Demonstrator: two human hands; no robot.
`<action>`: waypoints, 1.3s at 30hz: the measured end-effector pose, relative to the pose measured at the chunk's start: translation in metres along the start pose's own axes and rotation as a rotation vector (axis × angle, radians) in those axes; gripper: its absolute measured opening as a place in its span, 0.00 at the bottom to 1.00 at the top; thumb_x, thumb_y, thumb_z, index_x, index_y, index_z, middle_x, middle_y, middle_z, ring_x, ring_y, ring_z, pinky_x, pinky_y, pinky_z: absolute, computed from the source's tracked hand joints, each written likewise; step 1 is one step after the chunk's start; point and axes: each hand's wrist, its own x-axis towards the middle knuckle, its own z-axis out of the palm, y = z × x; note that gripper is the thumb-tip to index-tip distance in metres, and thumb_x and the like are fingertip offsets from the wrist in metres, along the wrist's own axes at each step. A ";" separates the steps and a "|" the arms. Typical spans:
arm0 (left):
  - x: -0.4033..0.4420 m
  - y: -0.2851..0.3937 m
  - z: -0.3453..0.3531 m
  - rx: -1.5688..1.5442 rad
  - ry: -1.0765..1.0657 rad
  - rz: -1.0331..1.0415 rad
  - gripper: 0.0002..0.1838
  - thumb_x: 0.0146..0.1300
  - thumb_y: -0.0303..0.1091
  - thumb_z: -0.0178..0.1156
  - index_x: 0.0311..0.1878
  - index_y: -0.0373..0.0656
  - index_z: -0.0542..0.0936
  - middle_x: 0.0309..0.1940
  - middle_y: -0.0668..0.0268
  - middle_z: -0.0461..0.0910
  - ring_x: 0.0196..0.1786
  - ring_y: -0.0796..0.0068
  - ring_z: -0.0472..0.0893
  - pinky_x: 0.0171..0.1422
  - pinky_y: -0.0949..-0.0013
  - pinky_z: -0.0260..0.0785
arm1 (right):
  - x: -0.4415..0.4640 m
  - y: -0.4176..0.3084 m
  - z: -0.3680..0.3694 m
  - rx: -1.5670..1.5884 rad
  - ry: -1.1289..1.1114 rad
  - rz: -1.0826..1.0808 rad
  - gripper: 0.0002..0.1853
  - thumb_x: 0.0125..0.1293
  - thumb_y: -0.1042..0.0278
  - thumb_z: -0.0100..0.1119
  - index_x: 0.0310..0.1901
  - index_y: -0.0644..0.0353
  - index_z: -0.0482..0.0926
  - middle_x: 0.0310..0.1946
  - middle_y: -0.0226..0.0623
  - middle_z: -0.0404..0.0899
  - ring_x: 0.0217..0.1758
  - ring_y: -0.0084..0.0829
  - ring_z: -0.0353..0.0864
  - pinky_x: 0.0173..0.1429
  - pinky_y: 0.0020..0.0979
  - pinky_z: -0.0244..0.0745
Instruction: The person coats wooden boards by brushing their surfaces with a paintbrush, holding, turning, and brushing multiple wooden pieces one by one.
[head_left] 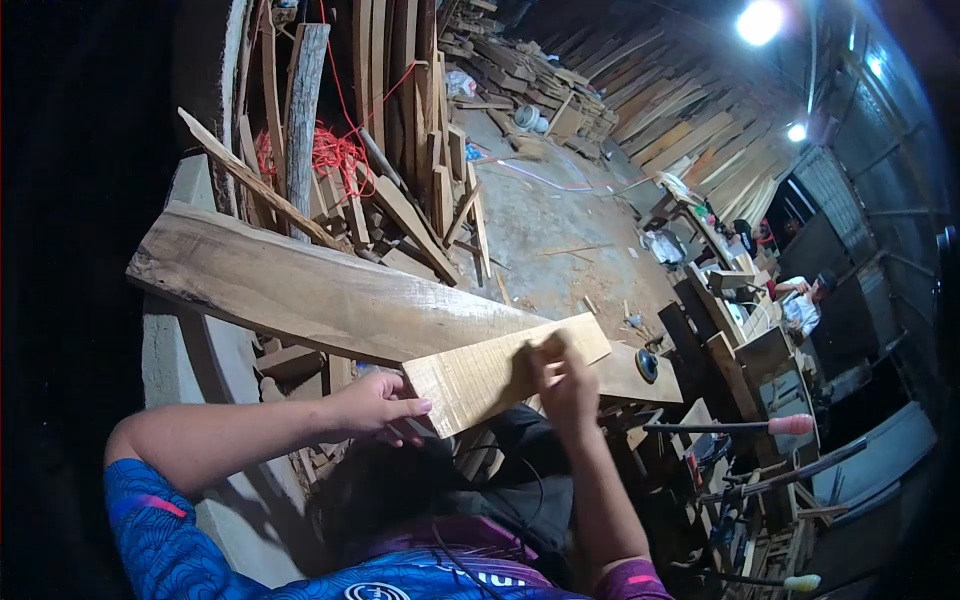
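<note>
We hold a short pale board (480, 375) up in front of us, above the near edge of a long plank (330, 295). Our left hand (380, 405) grips the board's left end: the thumb lies over the near corner of the face, and the other fingers are partly spread at and below the edge, opened only about as far as the wood needs. Our right hand (568, 385) is mostly closed, its fingers curled in towards the face of the board near the right end, with a shadow falling beside them. We cannot tell whether those fingers touch the wood or pinch something small.

The board slants, its right end farther from us than its left, and rough lines cross its face. The long plank stretches from the far left to the right behind it, and a round black disc (647, 366) sits on its right end, near our right hand. On the far left, tangled red cord (338, 155) hangs among upright timber. On the right, another person (803, 305) is beside a cluttered bench.
</note>
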 end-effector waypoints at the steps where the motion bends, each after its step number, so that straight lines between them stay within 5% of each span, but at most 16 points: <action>1: -0.001 0.002 0.000 0.015 0.009 -0.003 0.18 0.73 0.41 0.58 0.57 0.39 0.75 0.46 0.60 0.86 0.42 0.70 0.87 0.44 0.69 0.80 | -0.007 -0.034 0.000 0.024 -0.076 -0.107 0.08 0.64 0.71 0.64 0.43 0.59 0.80 0.35 0.40 0.84 0.33 0.39 0.85 0.35 0.34 0.79; 3: -0.002 -0.001 0.001 0.030 0.013 -0.012 0.18 0.73 0.41 0.58 0.58 0.39 0.74 0.44 0.60 0.86 0.43 0.69 0.87 0.47 0.67 0.80 | -0.019 -0.059 0.004 0.215 -0.203 -0.234 0.06 0.63 0.76 0.62 0.42 0.61 0.80 0.39 0.43 0.84 0.37 0.38 0.86 0.39 0.32 0.80; 7: 0.001 -0.008 -0.003 0.011 0.047 0.049 0.19 0.73 0.42 0.58 0.57 0.37 0.75 0.45 0.59 0.85 0.42 0.71 0.87 0.42 0.70 0.79 | -0.014 -0.056 -0.002 0.463 -0.373 0.168 0.13 0.66 0.78 0.58 0.52 0.64 0.76 0.40 0.37 0.84 0.40 0.28 0.86 0.42 0.29 0.79; 12: 0.002 -0.009 -0.003 0.001 -0.004 0.043 0.18 0.73 0.42 0.58 0.57 0.38 0.75 0.45 0.60 0.86 0.41 0.72 0.87 0.41 0.72 0.79 | 0.018 0.024 0.005 0.118 -0.034 0.242 0.14 0.66 0.68 0.65 0.50 0.63 0.77 0.37 0.40 0.84 0.27 0.26 0.82 0.30 0.31 0.75; 15: 0.001 -0.004 -0.003 0.025 0.003 0.037 0.18 0.74 0.42 0.57 0.57 0.39 0.75 0.45 0.60 0.86 0.42 0.71 0.87 0.42 0.71 0.79 | 0.010 -0.013 0.004 -0.072 0.017 0.068 0.10 0.65 0.64 0.65 0.38 0.62 0.79 0.30 0.42 0.83 0.20 0.32 0.78 0.25 0.33 0.70; 16: 0.000 -0.003 -0.003 0.030 0.006 0.020 0.18 0.74 0.41 0.56 0.57 0.38 0.75 0.45 0.59 0.86 0.42 0.70 0.87 0.42 0.69 0.79 | -0.001 -0.045 0.002 -0.001 -0.135 0.164 0.12 0.65 0.61 0.65 0.41 0.61 0.80 0.28 0.42 0.83 0.25 0.37 0.83 0.30 0.35 0.77; 18: 0.001 -0.005 -0.005 -0.049 0.009 -0.015 0.17 0.73 0.40 0.56 0.57 0.38 0.75 0.46 0.58 0.86 0.43 0.67 0.88 0.44 0.67 0.80 | -0.014 -0.087 0.001 0.201 -0.221 -0.205 0.12 0.62 0.66 0.68 0.45 0.59 0.79 0.31 0.40 0.81 0.26 0.31 0.83 0.30 0.31 0.76; 21: -0.003 -0.005 -0.005 -0.102 0.035 -0.003 0.18 0.71 0.40 0.51 0.56 0.37 0.76 0.49 0.55 0.84 0.45 0.59 0.87 0.47 0.62 0.80 | -0.021 -0.098 -0.004 0.447 -0.423 -0.008 0.12 0.63 0.68 0.67 0.46 0.60 0.80 0.34 0.40 0.82 0.28 0.30 0.84 0.31 0.29 0.77; 25: -0.002 -0.005 -0.005 -0.162 0.012 -0.041 0.26 0.74 0.46 0.42 0.61 0.35 0.74 0.53 0.52 0.83 0.48 0.56 0.86 0.48 0.63 0.80 | 0.008 -0.004 0.009 0.236 -0.157 0.206 0.07 0.65 0.71 0.66 0.42 0.63 0.82 0.34 0.38 0.85 0.31 0.28 0.84 0.33 0.27 0.78; 28: -0.003 -0.004 -0.005 -0.109 -0.013 -0.007 0.30 0.75 0.52 0.38 0.63 0.37 0.73 0.54 0.53 0.83 0.49 0.56 0.86 0.51 0.60 0.79 | 0.029 0.007 0.002 -0.042 0.075 0.032 0.06 0.64 0.70 0.66 0.40 0.60 0.82 0.34 0.38 0.86 0.31 0.33 0.86 0.32 0.30 0.78; 30: -0.002 -0.004 -0.005 -0.110 -0.016 -0.023 0.37 0.74 0.61 0.32 0.64 0.38 0.72 0.54 0.52 0.82 0.50 0.56 0.86 0.52 0.57 0.78 | 0.005 -0.014 0.007 -0.099 -0.099 0.097 0.13 0.60 0.71 0.63 0.48 0.57 0.81 0.33 0.43 0.85 0.31 0.39 0.86 0.35 0.36 0.80; 32: -0.001 -0.004 -0.006 -0.138 -0.029 -0.032 0.39 0.74 0.64 0.30 0.65 0.38 0.72 0.55 0.53 0.82 0.50 0.56 0.86 0.53 0.57 0.78 | -0.014 -0.076 0.009 0.029 -0.167 -0.232 0.16 0.58 0.76 0.61 0.50 0.56 0.80 0.38 0.42 0.84 0.34 0.40 0.86 0.37 0.36 0.81; 35: -0.002 -0.007 -0.007 -0.134 -0.035 -0.049 0.46 0.70 0.72 0.26 0.66 0.38 0.71 0.56 0.53 0.81 0.50 0.56 0.85 0.54 0.55 0.77 | -0.016 -0.138 -0.011 0.398 -0.390 -0.007 0.06 0.59 0.79 0.64 0.38 0.60 0.80 0.39 0.38 0.85 0.38 0.32 0.87 0.36 0.29 0.80; 38: -0.004 -0.003 -0.008 -0.163 -0.045 -0.010 0.45 0.70 0.73 0.29 0.66 0.40 0.70 0.55 0.56 0.82 0.48 0.58 0.86 0.53 0.59 0.77 | -0.010 -0.058 0.011 0.313 -0.300 0.104 0.04 0.64 0.76 0.65 0.39 0.64 0.83 0.40 0.37 0.86 0.37 0.24 0.85 0.31 0.26 0.77; 39: -0.003 -0.004 -0.008 -0.165 -0.035 -0.018 0.46 0.70 0.74 0.29 0.66 0.40 0.70 0.55 0.56 0.82 0.48 0.58 0.87 0.51 0.60 0.78 | 0.010 -0.053 0.004 0.202 -0.337 0.328 0.05 0.66 0.75 0.63 0.41 0.64 0.83 0.40 0.37 0.85 0.37 0.21 0.84 0.31 0.27 0.78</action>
